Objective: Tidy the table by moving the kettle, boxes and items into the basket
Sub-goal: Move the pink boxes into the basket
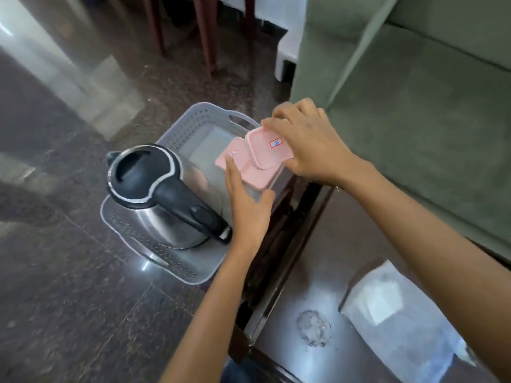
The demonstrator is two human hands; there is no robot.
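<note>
We see the grey perforated basket (193, 117) on the floor. It holds the steel kettle (154, 189), black-lidded and black-handled, upright toward its 7 o'clock end. Over the basket's 2 o'clock rim are two pale pink lidded boxes, stacked askew. The upper box (265, 150) bears a red-edged label. Our right hand (307, 142) curls over its 2 o'clock edge and grips it. Our left hand (246, 205) presses straight fingers against the 8 o'clock side of the lower box (255, 178).
</note>
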